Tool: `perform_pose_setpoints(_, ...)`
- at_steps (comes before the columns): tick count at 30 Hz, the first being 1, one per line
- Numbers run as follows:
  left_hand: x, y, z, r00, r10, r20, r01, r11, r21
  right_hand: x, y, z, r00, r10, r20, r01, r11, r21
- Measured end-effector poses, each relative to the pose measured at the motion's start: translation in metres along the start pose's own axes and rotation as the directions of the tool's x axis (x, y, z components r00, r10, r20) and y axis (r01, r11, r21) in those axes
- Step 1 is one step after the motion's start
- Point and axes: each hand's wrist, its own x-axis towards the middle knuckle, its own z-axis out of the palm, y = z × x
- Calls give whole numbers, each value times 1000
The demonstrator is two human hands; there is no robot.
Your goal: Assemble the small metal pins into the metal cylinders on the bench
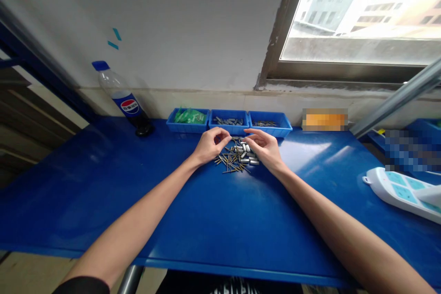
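Observation:
On the blue table lies a pile of thin brass-and-silver metal pins (pixel 231 161), with short silver metal cylinders (pixel 245 149) along its right side. My left hand (pixel 209 145) is at the pile's left edge, thumb and fingertips pinched together; whatever may be between them is too small to make out. Opposite it, my right hand (pixel 266 148) hovers by the cylinders, fingers stretched and the thumb apart from the forefinger. No held thing shows in it.
Three blue bins stand behind the pile: the left bin (pixel 170 125) holds green plastic and small pieces, the middle bin (pixel 228 127) silver cylinders, the right bin (pixel 285 124) thin pins. A cola bottle (pixel 128 104) stands left; a white power strip (pixel 382 186) lies right.

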Motion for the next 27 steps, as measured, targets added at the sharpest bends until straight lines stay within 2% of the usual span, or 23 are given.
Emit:
perform_pose_setpoints(4,-2,8,6,998,54,42,-55,999,2,0,3,2,999,-3,40,3,1000,5)
perform_pose_setpoints(8,-1,9,4,996,55,67,-57,998,32,1,2,1,998,18,60,-21,998,54)
perform_pose_setpoints(10,0,8,-3,996,56,74,-61,996,69,2,2,1,999,31,10,-31,997,67)
perform_pose_setpoints(12,2,6,-15,991,76,107,-89,989,121,3,2,-1,993,46,-105,-36,995,96)
perform_pose_setpoints(15,2,3,-36,964,102,246,-149,972,182,5,4,-3,976,50,-211,-16,987,158)
perform_pose_setpoints(18,3,-2,-52,917,38,398,-127,971,200,6,6,-4,984,30,-178,0,986,166)
perform_pose_setpoints(20,3,-5,-57,895,7,446,-115,970,215,6,7,-5,985,20,-172,5,989,146)
perform_pose_setpoints(23,4,-9,-58,893,-2,450,-116,966,233,5,9,-6,984,15,-178,6,993,120)
perform_pose_setpoints(27,4,-14,-48,912,-12,410,-83,974,211,5,10,-5,987,29,-159,-8,991,134)
